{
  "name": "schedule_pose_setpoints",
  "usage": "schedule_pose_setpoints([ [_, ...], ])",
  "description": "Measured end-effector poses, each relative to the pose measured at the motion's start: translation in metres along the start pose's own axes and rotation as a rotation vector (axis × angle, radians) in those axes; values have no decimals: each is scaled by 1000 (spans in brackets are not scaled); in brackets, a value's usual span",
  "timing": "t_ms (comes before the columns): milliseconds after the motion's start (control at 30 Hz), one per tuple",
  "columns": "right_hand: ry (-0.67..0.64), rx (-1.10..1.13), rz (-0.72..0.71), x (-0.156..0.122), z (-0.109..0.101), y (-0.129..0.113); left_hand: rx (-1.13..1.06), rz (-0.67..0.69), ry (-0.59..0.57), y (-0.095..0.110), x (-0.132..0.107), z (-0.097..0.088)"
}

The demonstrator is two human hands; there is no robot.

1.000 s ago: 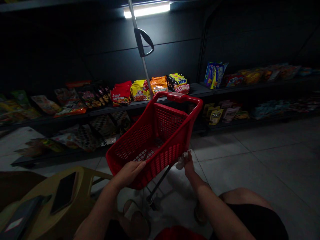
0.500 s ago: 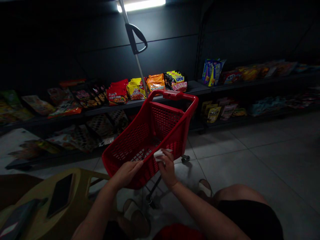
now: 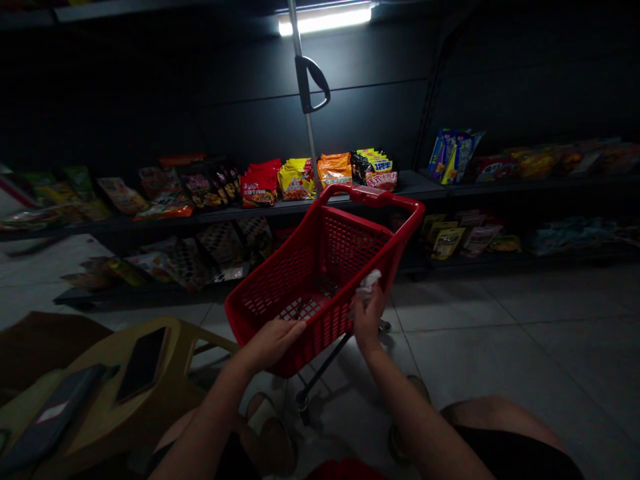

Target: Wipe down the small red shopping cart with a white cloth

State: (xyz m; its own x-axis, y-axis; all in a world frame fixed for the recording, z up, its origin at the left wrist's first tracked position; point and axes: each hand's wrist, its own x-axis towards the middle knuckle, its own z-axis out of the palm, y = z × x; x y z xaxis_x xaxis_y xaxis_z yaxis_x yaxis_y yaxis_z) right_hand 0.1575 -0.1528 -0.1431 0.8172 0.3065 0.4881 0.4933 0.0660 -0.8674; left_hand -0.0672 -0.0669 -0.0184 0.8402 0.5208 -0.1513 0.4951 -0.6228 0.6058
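Observation:
A red plastic shopping cart (image 3: 350, 235) stands tilted across the middle of the head view, its handle at the far end. My left hand (image 3: 276, 343) grips the near rim, fingers over the inside edge and thumb partly hidden. In my right hand (image 3: 367, 325) is a crumpled white cloth (image 3: 369, 283), or perhaps tissue, pressed against the outer side of the cart just under the rim. Some of the right fingers are hidden behind the cloth and the hand.
A stool (image 3: 170, 373) at the left bears a phone (image 3: 143, 363) and a dark flat case (image 3: 55, 410). Behind the cart, shelves (image 3: 220, 215) hold several snack packets (image 3: 260, 183). A metal pole with a black handle (image 3: 305, 87) rises there. Tiled floor (image 3: 465, 313) lies to the right.
My right hand has slid the white cloth along the cart's side toward the handle end. My left hand stays on the rim. The view has turned slightly left.

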Motion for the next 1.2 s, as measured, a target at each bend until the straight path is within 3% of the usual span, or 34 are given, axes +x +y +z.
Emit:
schedule_pose_setpoints([
  [67, -107, -52, -130, -37, 9, -16, 9, 13, -10, -2, 1, 1],
  [133, -171, -67, -249, -52, 10, -25, 8, 19, -16, -5, 2, 1],
  [200, -188, -73, -348, -40, 1, -24, 6, 21, -19, -6, 2, 1],
  [300, -189, -132, -436, 8, -21, 1, 16, 17, -13, -4, 1, 1],
  [400, -104, -251, -325, 48, -40, 34, 17, 6, 4, -1, -1, 4],
  [500, -19, -319, -168, 53, -43, 44, 1, 3, 5, -1, -2, 6],
  [567, -41, -302, -180, 39, -38, 26, -7, -2, 0, -3, -2, 6],
  [700, -281, -281, -407, 6, -25, -23, -1, -8, 0, -6, 0, 4],
  [767, -332, -299, -473, 8, -26, -26, 11, -13, 0, -7, 0, 3],
  [933, -119, -423, -292, 47, -45, 27, -2, -14, -12, -3, -3, 4],
  [1000, -90, -451, -254, 50, -47, 35, -20, -9, -1, -3, -4, 5],
  [1067, -112, -416, -315, 38, -42, 22, -33, -16, -1, -3, -5, 5],
  [1200, -299, -288, -583, 4, -27, -25, -25, -3, -11, -3, -5, 2],
])
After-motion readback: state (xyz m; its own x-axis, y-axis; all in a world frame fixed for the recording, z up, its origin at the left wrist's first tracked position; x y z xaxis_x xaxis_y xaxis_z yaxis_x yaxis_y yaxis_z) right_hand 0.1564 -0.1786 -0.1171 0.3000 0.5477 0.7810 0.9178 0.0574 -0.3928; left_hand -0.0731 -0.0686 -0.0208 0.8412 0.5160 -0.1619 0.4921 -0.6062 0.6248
